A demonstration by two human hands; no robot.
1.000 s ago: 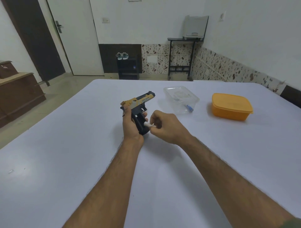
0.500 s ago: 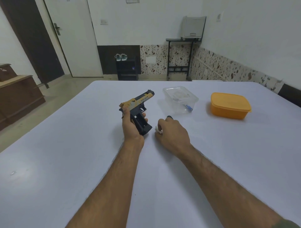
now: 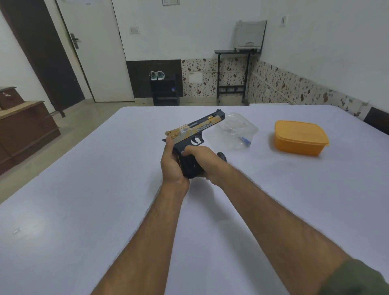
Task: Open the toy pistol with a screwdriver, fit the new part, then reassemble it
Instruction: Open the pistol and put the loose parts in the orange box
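Head view: 2 hands, left hand (image 3: 171, 163) and right hand (image 3: 203, 159), grip 1 toy pistol (image 3: 194, 134).

The toy pistol (image 3: 194, 134) has its grip largely hidden by the left hand (image 3: 171, 163) and right hand (image 3: 202, 160); the slide lettering is too small to read

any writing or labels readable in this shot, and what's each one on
"DESERT EAGLE", partly legible, on the gold slide of the toy pistol; a smaller line beneath it is too blurred to read.
Paper sign on the far wall: cut off by the frame, unreadable.
Orange box and clear container: no text visible.
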